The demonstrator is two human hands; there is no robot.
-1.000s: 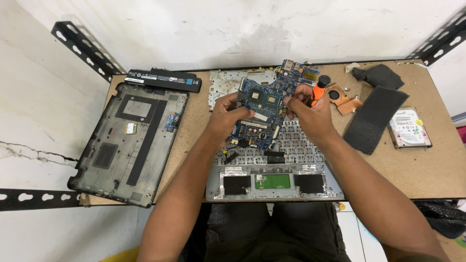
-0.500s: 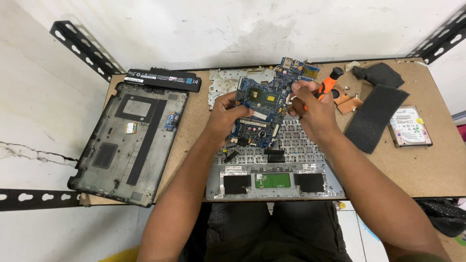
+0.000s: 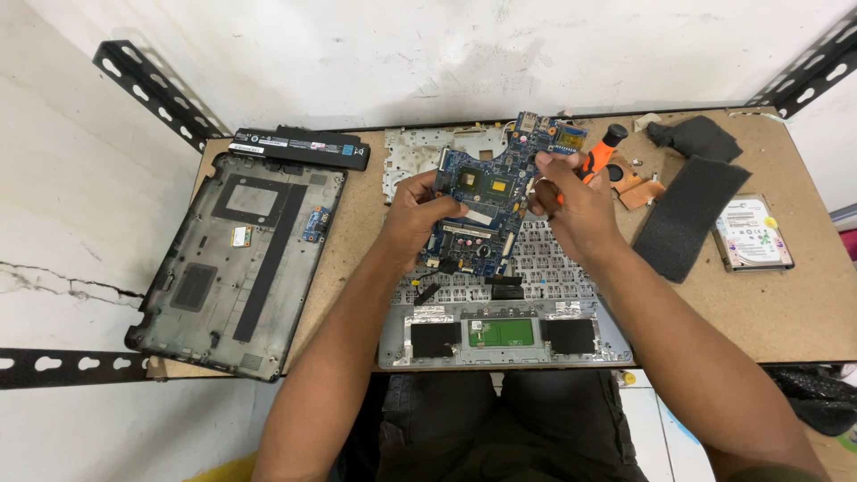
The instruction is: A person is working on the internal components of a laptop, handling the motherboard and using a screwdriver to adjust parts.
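**Blue board held over an opened laptop**

White plaster wall backs a brown board surface point(image 3: 786, 295), with black perforated brackets at its 10 and 2 o'clock corners and another at 8 o'clock. Both front corners of the surface show, and bare board lies open at 4 o'clock, in front of the hard drive.

At centre, the left hand point(image 3: 420, 214) clamps the left edge of a blue circuit board point(image 3: 486, 201), thumb on top and fingers curled beneath. The right hand point(image 3: 571, 205) closes on the board's right edge while also gripping an orange-handled screwdriver point(image 3: 600, 153), whose handle points to 1 o'clock. The board is tilted, lifted above the silver laptop palmrest point(image 3: 504, 335), which reaches the near edge at 6 o'clock; its green patch sits between 2 black squares.

At 9 o'clock a dark grey bottom cover point(image 3: 237, 268) lies inside-up, overhanging the left and front edges. Behind it, at 11 o'clock, a long black battery point(image 3: 299, 147) carries a white label strip. A silver metal plate point(image 3: 420, 152) lies at 12 o'clock, partly hidden by the board. At 2 o'clock lie 2 dark foam pads point(image 3: 692, 214), with a copper heatsink point(image 3: 638, 187) just beside them. At 3 o'clock a hard drive point(image 3: 752, 234) shows a white label with small coloured marks.
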